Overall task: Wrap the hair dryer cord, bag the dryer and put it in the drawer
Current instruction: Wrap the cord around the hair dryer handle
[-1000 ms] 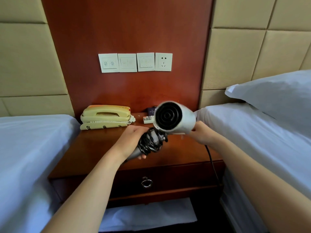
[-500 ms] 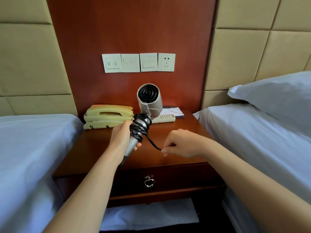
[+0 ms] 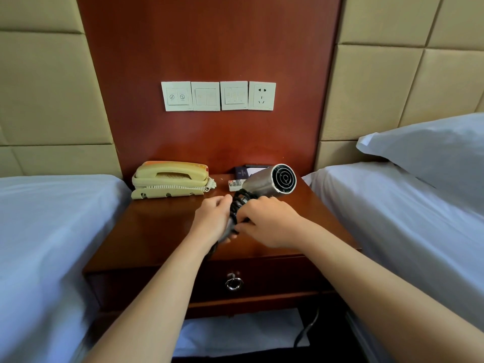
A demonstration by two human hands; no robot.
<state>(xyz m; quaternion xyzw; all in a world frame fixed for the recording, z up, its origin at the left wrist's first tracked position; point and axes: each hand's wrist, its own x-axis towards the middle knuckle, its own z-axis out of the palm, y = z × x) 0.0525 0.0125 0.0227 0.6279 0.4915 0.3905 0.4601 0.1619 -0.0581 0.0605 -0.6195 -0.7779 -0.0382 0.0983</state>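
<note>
- Over the nightstand [image 3: 157, 231], between the two beds, you hold the dryer [image 3: 272, 180] clear of the wood, with its barrel tilted up and to the right and the grille end facing the right-hand bed.
- Left hand [image 3: 212, 218]: the fingers are curled round the handle, gripping the dryer.
- Right hand [image 3: 267, 221]: knuckles up, the fingertips pinch the black cord [image 3: 239, 203] where it is wound round the handle. Your own fingers hide which strand they hold.
- Step in hand, as I judge it: finishing the wrap. Several turns sit on the handle. A loose black length [image 3: 306, 331] hangs low at the right below the nightstand, probably the tail, and no plug is visible.
- Technique: lay each new turn beside the previous one, snug but not strained.
- Pin the newest turn under your left thumb whenever the right hand lets go to fetch slack.
- Avoid a sharp bend where the cord leaves the handle.
- Tuck the plug end under a turn so the coil does not spring loose inside the bag.
- Pose: both forearms reach forward and converge, with the wrists close and the hands meeting across the handle.
- Drawer [image 3: 275, 276]: closed, with its ring pull [image 3: 234, 282] hanging down.
- A white sheet [image 3: 235, 334] lies underneath, and I cannot tell whether it is the bag.
</note>
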